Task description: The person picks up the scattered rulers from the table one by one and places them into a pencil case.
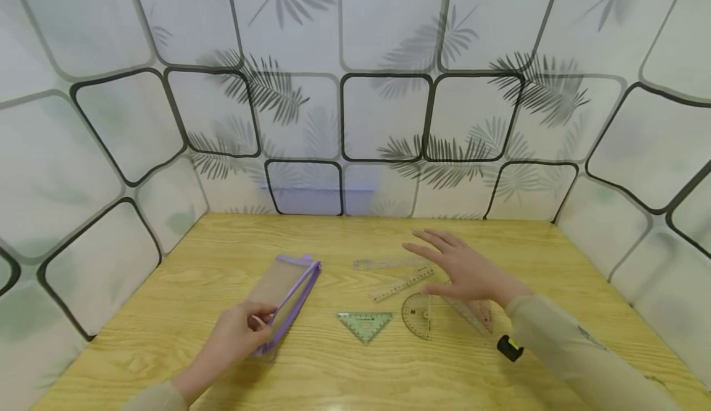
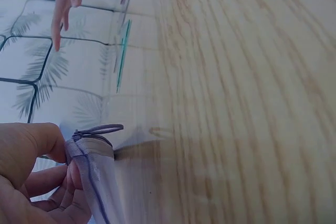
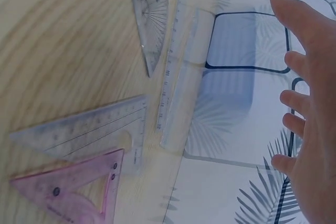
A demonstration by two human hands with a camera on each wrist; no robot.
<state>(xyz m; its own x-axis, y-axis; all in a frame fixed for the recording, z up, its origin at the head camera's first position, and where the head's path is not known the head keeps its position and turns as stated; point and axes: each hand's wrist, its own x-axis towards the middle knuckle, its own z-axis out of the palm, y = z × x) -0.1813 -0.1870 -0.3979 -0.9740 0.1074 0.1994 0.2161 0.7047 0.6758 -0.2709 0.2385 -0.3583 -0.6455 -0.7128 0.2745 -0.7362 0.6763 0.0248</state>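
Observation:
My left hand (image 1: 237, 332) pinches the zippered edge of a purple-trimmed, see-through pouch (image 1: 278, 281) on the wooden table. Its zipper pull loop (image 2: 102, 129) shows in the left wrist view. With fingers spread, my right hand (image 1: 463, 269) hovers over the drawing tools and holds nothing. Below and around it lie a clear ruler (image 1: 402, 284), a fainter clear ruler (image 1: 383, 263), a clear protractor (image 1: 416, 316), a clear set square (image 3: 89, 132) and a pink set square (image 3: 68, 182). Between the hands sits a green set square (image 1: 364, 324).
A small black object with a yellow patch (image 1: 510, 348) sits near the right sleeve (image 1: 572, 343). Patterned walls (image 1: 386, 118) enclose the wooden table (image 1: 183, 312) at the back and both sides.

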